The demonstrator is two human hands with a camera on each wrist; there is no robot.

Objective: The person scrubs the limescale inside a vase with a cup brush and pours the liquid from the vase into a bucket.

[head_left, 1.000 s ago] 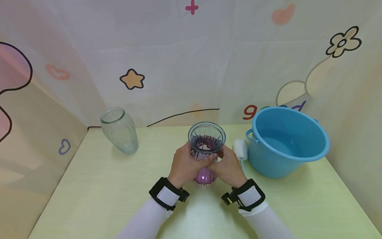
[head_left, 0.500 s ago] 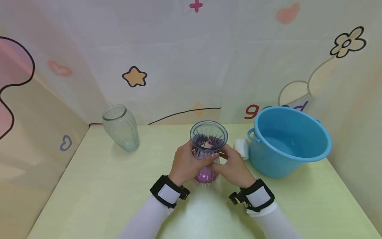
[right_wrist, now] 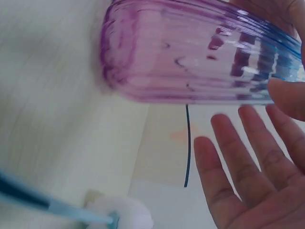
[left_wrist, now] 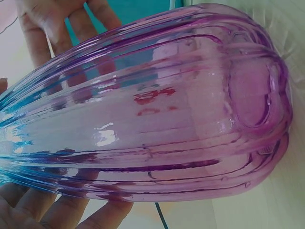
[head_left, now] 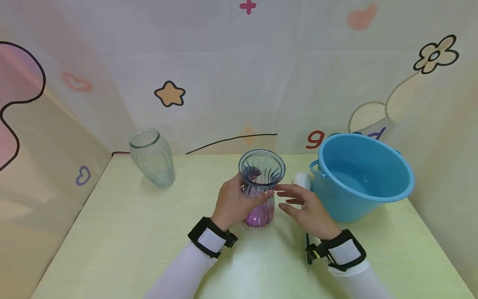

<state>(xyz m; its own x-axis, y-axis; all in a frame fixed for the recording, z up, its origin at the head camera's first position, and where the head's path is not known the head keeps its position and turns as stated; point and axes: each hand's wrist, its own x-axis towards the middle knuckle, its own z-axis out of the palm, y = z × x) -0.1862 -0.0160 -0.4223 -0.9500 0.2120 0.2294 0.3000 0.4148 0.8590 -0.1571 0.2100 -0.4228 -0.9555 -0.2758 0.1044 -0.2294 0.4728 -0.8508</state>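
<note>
A ribbed glass vase (head_left: 259, 207), bluish at the rim and purple toward its base, stands upright on the table in the middle of the head view. My left hand (head_left: 235, 204) grips it from the left, with the thumb across its near side and the fingers round the far side. My right hand (head_left: 311, 209) is just to the right of the vase, its fingers apart and relaxed, holding nothing. In the right wrist view those fingers (right_wrist: 248, 167) spread beside the glass. Behind the right hand is a sponge brush, its white head (head_left: 302, 180) partly covered.
A clear glass vase (head_left: 154, 162) stands at the back left. At the right is a blue bucket (head_left: 336, 207) with its handle lug facing left. The brush's dark handle end (head_left: 308, 249) sticks out below my right wrist. A printed cloth (head_left: 224, 74) hangs behind the table.
My right hand has let go of the vase and moved to the right, its fingers loosening. The left hand keeps its grip, and the vase stays in place.
</note>
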